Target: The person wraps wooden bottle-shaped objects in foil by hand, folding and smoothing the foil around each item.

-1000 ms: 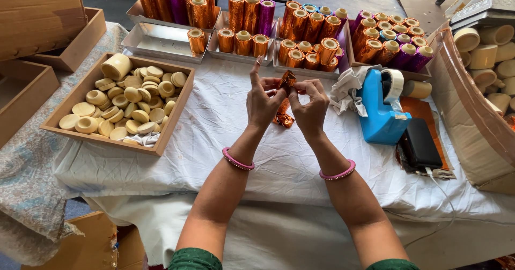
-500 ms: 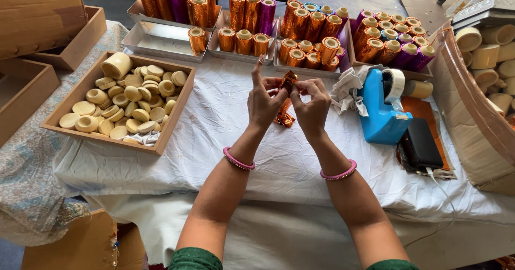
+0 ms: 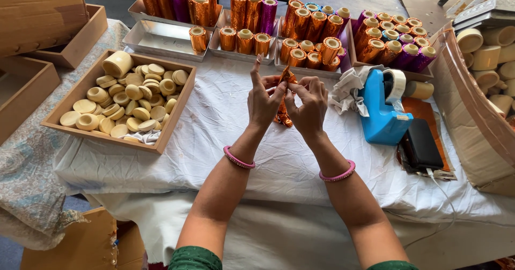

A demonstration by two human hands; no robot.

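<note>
Centrally, just left of the blue tape dispenser [image 3: 382, 109], an orange foil piece [image 3: 284, 95] is pinched at its top by both the left hand [image 3: 263, 99] and the right hand [image 3: 309, 105]. Its long axis hangs downward between the 2 palms, equally near each.

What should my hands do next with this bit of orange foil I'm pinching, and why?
Probably keep working the orange foil piece between the fingertips, smoothing its loose end. The left hand and right hand both pinch it above the white cloth, and its crumpled lower end hangs free. The foil-wrapped cylinders in the trays behind look smooth by comparison.
</note>
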